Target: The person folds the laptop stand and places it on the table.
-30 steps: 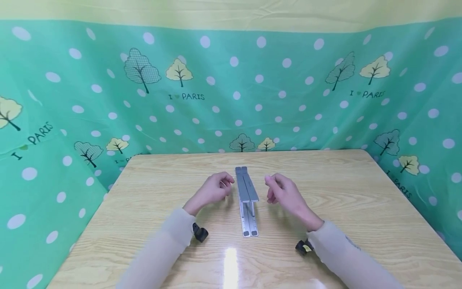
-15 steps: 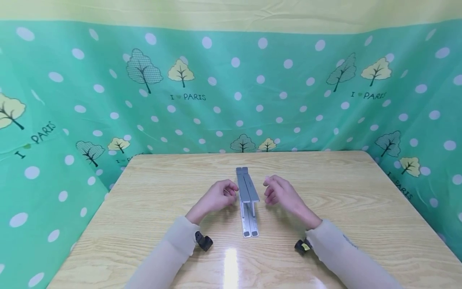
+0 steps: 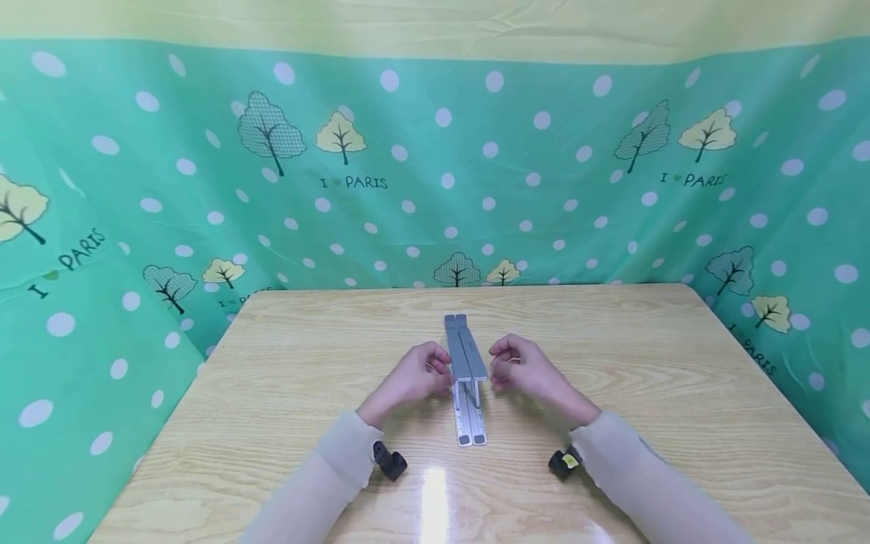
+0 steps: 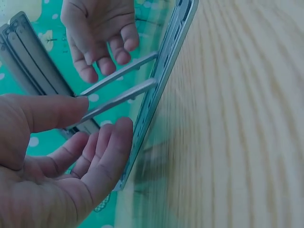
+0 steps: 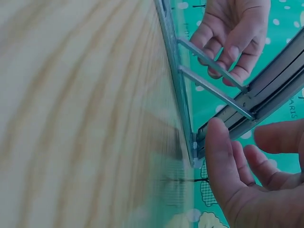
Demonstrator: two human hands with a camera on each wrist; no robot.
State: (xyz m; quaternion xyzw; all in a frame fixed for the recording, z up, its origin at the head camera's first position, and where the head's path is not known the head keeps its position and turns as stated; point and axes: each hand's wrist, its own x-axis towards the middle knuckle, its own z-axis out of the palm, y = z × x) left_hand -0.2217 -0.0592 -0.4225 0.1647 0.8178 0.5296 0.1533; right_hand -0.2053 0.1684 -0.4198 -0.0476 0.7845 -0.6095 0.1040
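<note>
A grey metal folding laptop stand stands unfolded on the table, its top plate raised toward the near end. Its two thin struts join base and upper part. On its left side is my left hand, thumb and fingers bent loosely and spread apart. My right hand mirrors it on the right, close to the plate's edge. In the right wrist view, the right thumb and fingers are apart, with a gap between them. Whether any fingertip touches the stand is unclear. Neither hand visibly grips it.
The stand rests on a light wood-grain table. A green dotted curtain with tree prints hangs behind the table and along its sides. Small black wrist cameras sit at both cuffs.
Both hands have moved inward, the left to the right and slightly nearer the body, the right to the left. They are closer to the laptop stand, which has stayed in place.
</note>
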